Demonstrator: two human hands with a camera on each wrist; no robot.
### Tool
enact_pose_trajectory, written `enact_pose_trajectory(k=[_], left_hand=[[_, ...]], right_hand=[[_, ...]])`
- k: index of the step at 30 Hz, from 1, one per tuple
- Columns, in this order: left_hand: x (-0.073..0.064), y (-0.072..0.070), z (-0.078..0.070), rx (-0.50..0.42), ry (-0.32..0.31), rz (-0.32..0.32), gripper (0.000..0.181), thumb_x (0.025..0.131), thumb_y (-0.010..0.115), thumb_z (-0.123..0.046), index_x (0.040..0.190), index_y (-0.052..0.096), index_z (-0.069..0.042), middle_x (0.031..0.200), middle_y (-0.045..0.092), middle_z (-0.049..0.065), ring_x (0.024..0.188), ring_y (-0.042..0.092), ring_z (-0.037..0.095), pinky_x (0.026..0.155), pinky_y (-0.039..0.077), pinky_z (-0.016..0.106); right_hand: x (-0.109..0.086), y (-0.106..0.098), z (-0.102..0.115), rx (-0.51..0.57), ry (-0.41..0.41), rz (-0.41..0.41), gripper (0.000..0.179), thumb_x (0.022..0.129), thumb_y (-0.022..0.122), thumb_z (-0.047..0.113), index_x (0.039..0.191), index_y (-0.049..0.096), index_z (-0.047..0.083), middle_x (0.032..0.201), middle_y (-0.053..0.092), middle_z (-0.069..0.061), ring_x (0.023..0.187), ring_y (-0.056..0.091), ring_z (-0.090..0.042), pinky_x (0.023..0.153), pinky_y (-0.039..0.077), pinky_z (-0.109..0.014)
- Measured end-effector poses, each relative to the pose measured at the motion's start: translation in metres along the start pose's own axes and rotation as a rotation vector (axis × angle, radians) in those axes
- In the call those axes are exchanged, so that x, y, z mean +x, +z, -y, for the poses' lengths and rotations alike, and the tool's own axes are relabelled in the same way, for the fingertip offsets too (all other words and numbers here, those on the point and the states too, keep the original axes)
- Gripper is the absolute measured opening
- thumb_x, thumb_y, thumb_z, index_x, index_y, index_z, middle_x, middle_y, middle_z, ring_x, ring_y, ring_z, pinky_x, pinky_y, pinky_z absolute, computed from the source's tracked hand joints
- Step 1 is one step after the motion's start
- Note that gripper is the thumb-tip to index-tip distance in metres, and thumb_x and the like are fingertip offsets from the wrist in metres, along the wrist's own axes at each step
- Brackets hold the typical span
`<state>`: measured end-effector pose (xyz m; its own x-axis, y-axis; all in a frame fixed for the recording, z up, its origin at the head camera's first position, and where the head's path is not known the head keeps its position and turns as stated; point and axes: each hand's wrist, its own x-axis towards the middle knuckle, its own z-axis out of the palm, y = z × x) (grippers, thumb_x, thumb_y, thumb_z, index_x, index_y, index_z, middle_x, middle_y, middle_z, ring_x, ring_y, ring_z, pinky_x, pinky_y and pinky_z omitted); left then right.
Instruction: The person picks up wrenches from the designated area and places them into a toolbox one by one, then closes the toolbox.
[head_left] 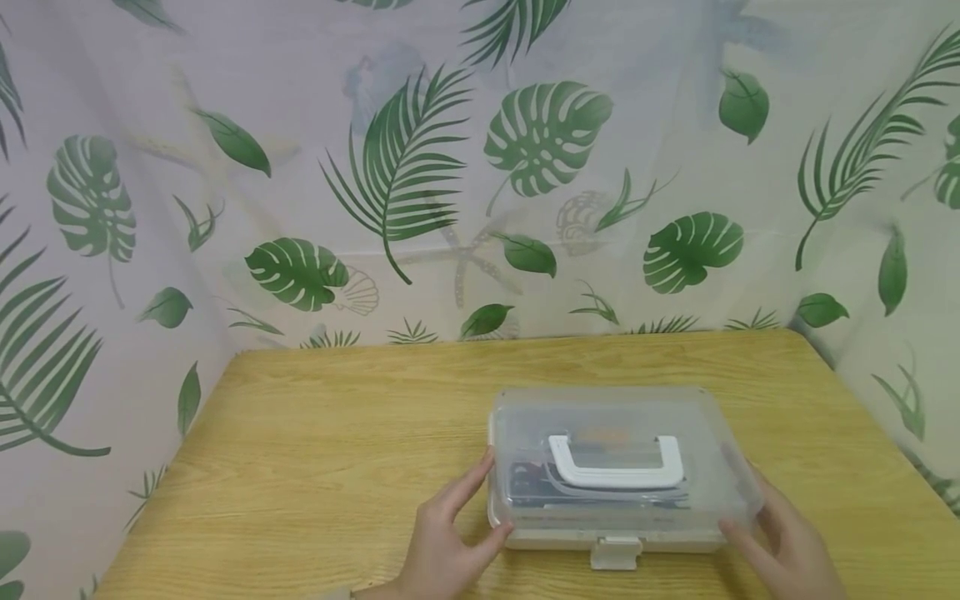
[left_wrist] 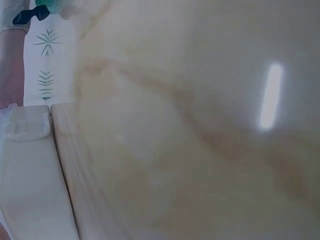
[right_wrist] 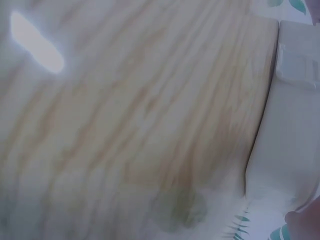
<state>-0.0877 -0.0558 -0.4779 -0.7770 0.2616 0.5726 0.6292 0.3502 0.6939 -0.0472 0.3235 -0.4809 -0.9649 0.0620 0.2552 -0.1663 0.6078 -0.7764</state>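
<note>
A storage box [head_left: 547, 537] with a clear lid [head_left: 525, 412] lies flat on the wooden table. Its white carry handle [head_left: 618, 479] is folded down on the lid, and a latch [head_left: 617, 552] juts out at the middle of the front. Dark and orange contents show dimly through the lid. My left hand [head_left: 450, 533] grips the left front corner, thumb in front and fingers along the side. At the right front corner my right hand [head_left: 787, 533] holds the box likewise, its fingers partly hidden behind the side. Both wrist views show the box's pale front wall [left_wrist: 35, 180] [right_wrist: 285, 135].
The wood-grain table [head_left: 315, 467] extends left of the box and behind it. A leaf-printed curtain [head_left: 420, 308] hangs along the table's back and both sides. Glare from a lamp [left_wrist: 271, 97] reflects off the tabletop in the wrist views.
</note>
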Motion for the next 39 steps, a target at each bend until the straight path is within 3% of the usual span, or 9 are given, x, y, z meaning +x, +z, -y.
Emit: enact_pose_trajectory(k=[8, 14, 17, 21, 24, 27, 31, 34, 39], left_hand=[[0.003, -0.007, -0.004, 0.148, 0.013, 0.051, 0.082, 0.077, 0.093, -0.007, 0.15, 0.056, -0.002, 0.152, 0.062, 0.015, 0.131, 0.067, 0.035, 0.106, 0.058, 0.048], [0.003, -0.008, -0.004, 0.24, 0.072, 0.046, 0.084, 0.076, 0.095, -0.013, 0.149, 0.056, -0.003, 0.153, 0.061, 0.014, 0.133, 0.066, 0.033, 0.105, 0.059, 0.048], [0.003, -0.008, -0.003, 0.278, 0.113, 0.05, 0.086, 0.075, 0.096, -0.015, 0.15, 0.055, -0.002, 0.154, 0.06, 0.014, 0.134, 0.065, 0.033, 0.105, 0.058, 0.048], [0.005, -0.01, -0.002, 0.324, 0.163, 0.069, 0.088, 0.076, 0.095, -0.019, 0.151, 0.053, -0.001, 0.156, 0.058, 0.016, 0.137, 0.062, 0.034, 0.107, 0.057, 0.048], [0.007, -0.013, -0.002, 0.392, 0.212, 0.102, 0.087, 0.079, 0.093, -0.023, 0.151, 0.051, 0.001, 0.158, 0.055, 0.017, 0.14, 0.059, 0.034, 0.109, 0.056, 0.048], [0.011, -0.016, -0.001, 0.502, 0.285, 0.142, 0.085, 0.083, 0.089, -0.029, 0.151, 0.049, 0.003, 0.158, 0.052, 0.02, 0.143, 0.056, 0.036, 0.112, 0.053, 0.048], [0.019, -0.02, 0.002, 0.634, 0.447, 0.167, 0.078, 0.086, 0.083, -0.037, 0.146, 0.052, 0.003, 0.156, 0.053, 0.022, 0.146, 0.053, 0.04, 0.115, 0.051, 0.052], [0.026, -0.02, 0.003, 0.701, 0.593, 0.175, 0.073, 0.088, 0.079, -0.041, 0.143, 0.055, 0.001, 0.153, 0.056, 0.022, 0.143, 0.056, 0.04, 0.115, 0.051, 0.052], [0.032, -0.014, 0.0, 0.757, 0.726, 0.211, 0.07, 0.093, 0.074, -0.046, 0.143, 0.057, 0.0, 0.151, 0.058, 0.02, 0.143, 0.057, 0.038, 0.115, 0.052, 0.051]], right_hand=[[0.001, -0.003, -0.003, -0.126, -0.016, 0.021, 0.076, 0.099, 0.074, 0.009, 0.163, 0.034, -0.002, 0.16, 0.038, -0.04, 0.119, 0.019, 0.039, 0.1, 0.015, 0.011], [-0.001, -0.005, 0.0, -0.243, -0.019, -0.026, 0.083, 0.095, 0.08, 0.017, 0.165, 0.035, 0.007, 0.157, 0.046, -0.035, 0.125, 0.013, 0.035, 0.115, 0.008, -0.001], [-0.001, -0.008, 0.006, -0.277, -0.044, -0.044, 0.091, 0.091, 0.084, 0.015, 0.166, 0.033, 0.011, 0.156, 0.047, -0.035, 0.16, 0.025, -0.004, 0.134, 0.022, -0.041], [-0.001, -0.01, 0.013, -0.33, -0.083, -0.061, 0.103, 0.085, 0.089, 0.013, 0.169, 0.03, 0.019, 0.157, 0.049, -0.031, 0.138, 0.048, -0.056, 0.134, 0.022, -0.033], [-0.001, -0.011, 0.016, -0.371, -0.164, -0.089, 0.109, 0.078, 0.093, 0.01, 0.168, 0.032, 0.02, 0.158, 0.051, -0.028, 0.141, 0.049, -0.049, 0.113, 0.004, 0.003], [0.003, -0.013, 0.018, -0.401, -0.318, -0.116, 0.105, 0.075, 0.094, 0.014, 0.164, 0.039, 0.012, 0.163, 0.048, -0.02, 0.158, 0.037, -0.021, 0.114, 0.006, 0.004], [0.01, -0.015, 0.02, -0.44, -0.561, -0.159, 0.072, 0.1, 0.072, 0.048, 0.146, 0.056, -0.005, 0.168, 0.043, -0.005, 0.152, 0.018, 0.016, 0.123, 0.012, -0.003], [0.013, -0.014, 0.023, -0.48, -0.701, -0.176, 0.082, 0.107, 0.043, 0.064, 0.133, 0.064, -0.011, 0.167, 0.045, -0.004, 0.157, 0.02, 0.009, 0.128, 0.014, -0.01], [0.015, -0.008, 0.028, -0.475, -0.853, -0.178, 0.074, 0.11, 0.045, 0.055, 0.13, 0.066, -0.013, 0.158, 0.055, -0.016, 0.16, 0.03, -0.006, 0.134, 0.019, -0.025]])
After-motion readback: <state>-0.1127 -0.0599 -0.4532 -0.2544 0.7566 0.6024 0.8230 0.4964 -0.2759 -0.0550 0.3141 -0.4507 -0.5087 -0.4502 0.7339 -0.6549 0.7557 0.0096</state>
